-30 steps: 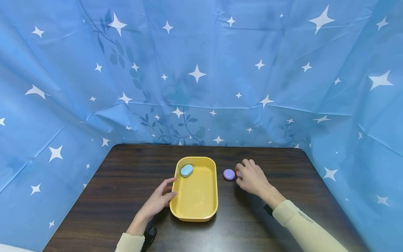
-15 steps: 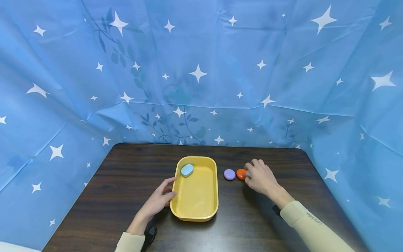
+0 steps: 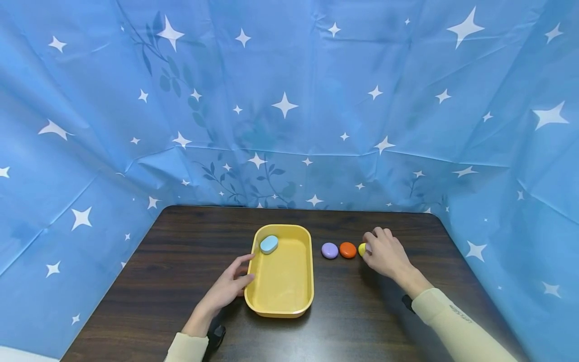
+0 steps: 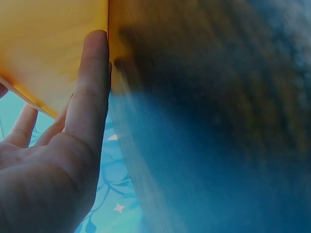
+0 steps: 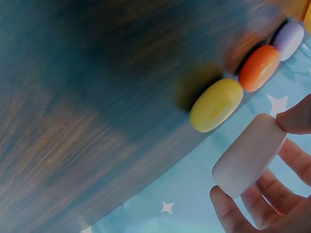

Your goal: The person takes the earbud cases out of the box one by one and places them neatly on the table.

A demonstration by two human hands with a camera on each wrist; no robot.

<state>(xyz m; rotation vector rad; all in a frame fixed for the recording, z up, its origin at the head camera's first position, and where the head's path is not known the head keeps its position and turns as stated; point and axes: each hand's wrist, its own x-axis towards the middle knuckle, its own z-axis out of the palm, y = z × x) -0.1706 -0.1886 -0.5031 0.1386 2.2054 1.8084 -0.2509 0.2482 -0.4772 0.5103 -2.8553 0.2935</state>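
Observation:
My left hand (image 3: 226, 289) rests against the left wall of a yellow rectangular tray (image 3: 309, 281), thumb and forefinger at its rim. A light blue oval piece with rounded edges (image 3: 269, 244) lies inside, toward the tray's back left. Between thumb and fingers, my right hand (image 3: 384, 254) holds a pale, rounded oblong block (image 5: 250, 155). This block is tilted close beside a smooth yellow oval piece (image 5: 216, 105) on the table; the hand partly hides that piece in the head view. Left of it sit a glossy orange piece (image 3: 348, 250) and a lavender one (image 3: 329, 251).
The dark wood-grain table (image 3: 194, 241) has rounded back corners. Behind it and along both sides hangs a blue curtain (image 3: 289, 130) printed with white stars and leaf sprigs. The three coloured pieces form a row right of the tray.
My right hand has moved right with the pale block, past the orange piece to the yellow one, uncovering both. The left hand, tray and light blue piece have stayed in place.

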